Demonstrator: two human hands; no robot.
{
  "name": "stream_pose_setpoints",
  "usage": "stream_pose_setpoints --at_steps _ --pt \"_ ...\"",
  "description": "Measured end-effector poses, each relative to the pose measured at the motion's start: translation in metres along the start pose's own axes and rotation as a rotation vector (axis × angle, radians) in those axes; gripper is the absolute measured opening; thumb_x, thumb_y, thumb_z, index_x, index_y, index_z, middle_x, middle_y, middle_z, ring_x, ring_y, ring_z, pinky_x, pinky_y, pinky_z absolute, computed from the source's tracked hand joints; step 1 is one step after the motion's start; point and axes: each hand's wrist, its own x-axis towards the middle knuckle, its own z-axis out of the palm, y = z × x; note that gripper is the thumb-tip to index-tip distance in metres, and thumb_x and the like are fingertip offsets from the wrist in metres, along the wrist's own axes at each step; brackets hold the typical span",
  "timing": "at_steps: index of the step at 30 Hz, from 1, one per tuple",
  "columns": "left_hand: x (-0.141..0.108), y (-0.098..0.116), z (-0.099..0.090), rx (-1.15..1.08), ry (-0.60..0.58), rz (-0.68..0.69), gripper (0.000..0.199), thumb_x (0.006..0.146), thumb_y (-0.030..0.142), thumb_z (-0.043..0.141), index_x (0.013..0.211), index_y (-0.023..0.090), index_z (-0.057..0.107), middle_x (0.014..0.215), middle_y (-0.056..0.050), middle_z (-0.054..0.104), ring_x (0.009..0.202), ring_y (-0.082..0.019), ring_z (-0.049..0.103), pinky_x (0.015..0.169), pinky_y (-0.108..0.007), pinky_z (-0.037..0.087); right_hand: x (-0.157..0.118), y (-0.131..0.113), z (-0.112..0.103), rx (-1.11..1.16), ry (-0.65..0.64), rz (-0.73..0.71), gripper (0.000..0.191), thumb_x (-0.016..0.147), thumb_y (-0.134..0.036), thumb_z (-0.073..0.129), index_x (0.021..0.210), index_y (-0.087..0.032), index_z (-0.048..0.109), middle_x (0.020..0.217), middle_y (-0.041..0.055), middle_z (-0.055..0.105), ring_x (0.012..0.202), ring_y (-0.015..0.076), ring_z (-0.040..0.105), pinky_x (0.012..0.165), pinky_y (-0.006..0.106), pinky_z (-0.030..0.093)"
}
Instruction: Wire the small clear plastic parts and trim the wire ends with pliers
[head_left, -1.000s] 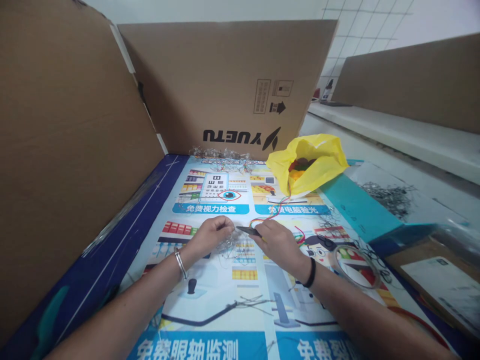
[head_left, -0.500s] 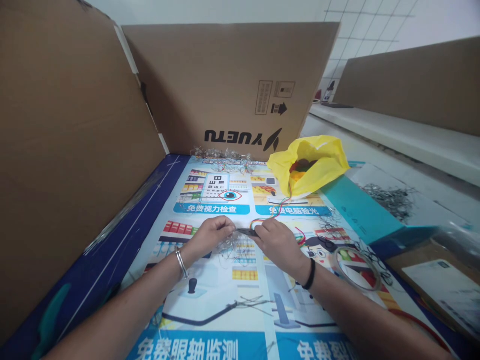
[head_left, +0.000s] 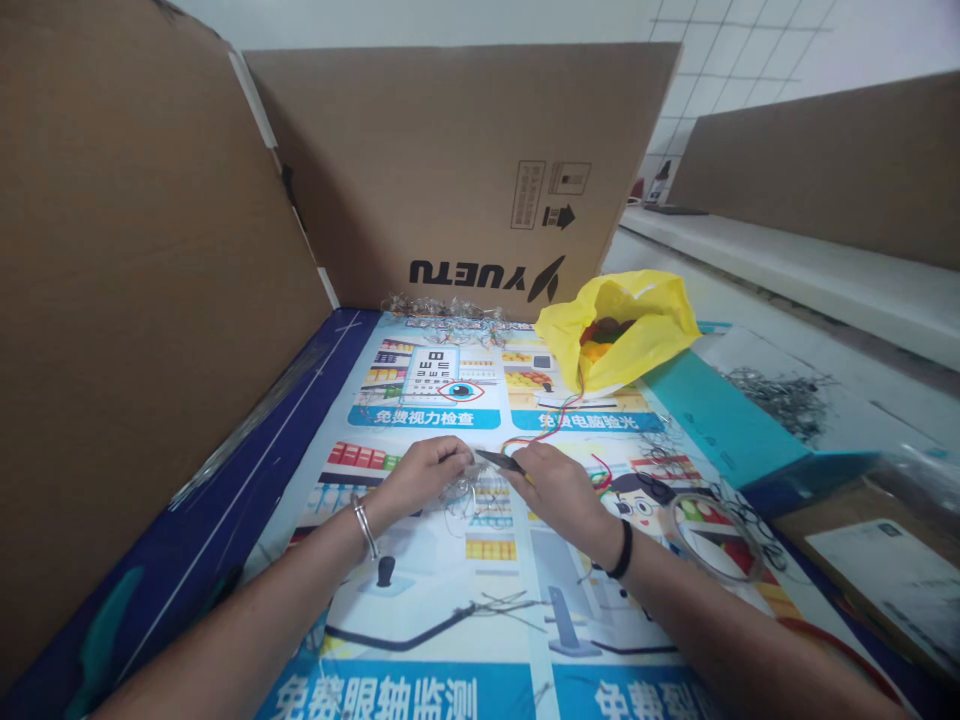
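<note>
I expect light, springy wire point(head_left: 461, 490); pinch its edge. Left fingers point(head_left: 456, 455) narrow, contents unclear; right fingers point(head_left: 531, 462) hold a pointed tool point(head_left: 497, 460).

"YUETU" is printed upside down on the cardboard point(head_left: 435, 150), where an arrow point(head_left: 559, 217) is also shown. On the poster point(head_left: 431, 590), 免费视力检查, 免费电脑验光 and 免费眼轴监测 can be read; another line, begun 免费, is cut off.
</note>
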Motion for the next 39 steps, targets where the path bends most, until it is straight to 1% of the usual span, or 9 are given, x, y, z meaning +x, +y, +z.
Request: stream_pose_setpoints --at_steps 5,9,15,21,27,30,33,36,39 --pt "0.000 0.002 -0.002 0.035 -0.019 0.021 0.017 0.079 0.024 0.042 0.067 0.016 0.049 0.064 0.003 0.048 0.062 -0.010 0.042 0.059 -0.020 0.034 0.000 0.000 -0.001 0.015 -0.014 0.012 0.022 0.087 -0.038 0.045 0.083 -0.019 0.056 0.077 0.0040 0.060 0.077 0.0165 0.054 0.065 0.025 0.037" --pt "0.001 0.005 -0.003 0.059 -0.010 0.010 0.017 0.079 0.025 0.041 0.069 0.016 0.052 0.065 0.003 0.049 0.062 -0.010 0.043 0.058 -0.020 0.035 0.000 -0.001 -0.001 0.011 -0.002 -0.012 0.023 0.087 -0.037 0.045 0.080 -0.019 0.056 0.075 0.0040 0.059 0.074 0.0161 0.054 0.064 0.025 0.036" --pt "0.002 0.008 -0.002 0.101 0.011 -0.015 0.017 0.078 0.026 0.041 0.069 0.016 0.052 0.064 0.003 0.049 0.062 -0.011 0.043 0.056 -0.020 0.035 -0.001 -0.005 -0.003 0.002 -0.020 -0.027 0.023 0.086 -0.038 0.048 0.078 -0.018 0.057 0.074 0.0029 0.059 0.071 0.0149 0.053 0.062 0.024 0.034" --pt "0.001 0.009 -0.003 0.137 0.004 0.015 0.016 0.079 0.024 0.039 0.068 0.017 0.049 0.067 0.002 0.049 0.065 -0.012 0.045 0.059 -0.021 0.036 0.000 -0.007 -0.006 -0.027 -0.022 -0.129 0.020 0.084 -0.034 0.052 0.075 -0.017 0.058 0.073 0.0034 0.058 0.072 0.0154 0.052 0.065 0.025 0.035" --pt "0.001 0.008 -0.005 0.169 -0.004 0.026 0.016 0.079 0.023 0.039 0.069 0.017 0.050 0.069 0.002 0.052 0.068 -0.012 0.047 0.064 -0.022 0.037 0.004 0.002 -0.012 -0.064 -0.045 -0.218 0.016 0.082 -0.033 0.055 0.080 -0.017 0.058 0.081 0.0058 0.057 0.081 0.0182 0.050 0.071 0.028 0.035" --pt "0.001 0.006 -0.005 0.166 0.008 0.030 0.017 0.080 0.024 0.038 0.069 0.017 0.050 0.070 0.001 0.053 0.068 -0.013 0.047 0.063 -0.023 0.037 0.005 0.008 -0.014 -0.062 -0.041 -0.215 0.016 0.083 -0.033 0.053 0.083 -0.017 0.058 0.081 0.0058 0.056 0.080 0.0185 0.048 0.071 0.029 0.034" --pt "0.002 0.004 -0.006 0.167 0.020 0.033 0.018 0.080 0.025 0.038 0.069 0.017 0.051 0.069 0.001 0.053 0.067 -0.013 0.048 0.063 -0.023 0.037 0.005 0.011 -0.015 -0.066 -0.038 -0.179 0.017 0.084 -0.033 0.051 0.085 -0.016 0.058 0.080 0.0062 0.056 0.081 0.0188 0.047 0.072 0.029 0.033" --pt "0.002 0.005 -0.006 0.171 0.015 0.032 0.018 0.080 0.024 0.038 0.069 0.017 0.051 0.069 0.002 0.052 0.067 -0.012 0.047 0.062 -0.023 0.036 0.006 0.007 -0.015 -0.087 -0.021 -0.155 0.018 0.084 -0.033 0.052 0.084 -0.016 0.058 0.079 0.0064 0.056 0.080 0.0192 0.047 0.071 0.029 0.032" --pt "0.002 0.006 -0.006 0.184 0.006 0.045 0.018 0.080 0.023 0.038 0.070 0.017 0.052 0.069 0.001 0.053 0.068 -0.013 0.048 0.063 -0.023 0.037 0.008 0.003 -0.015 -0.117 -0.003 -0.169 0.018 0.082 -0.034 0.054 0.084 -0.017 0.058 0.078 0.0066 0.055 0.079 0.0196 0.046 0.070 0.030 0.031"
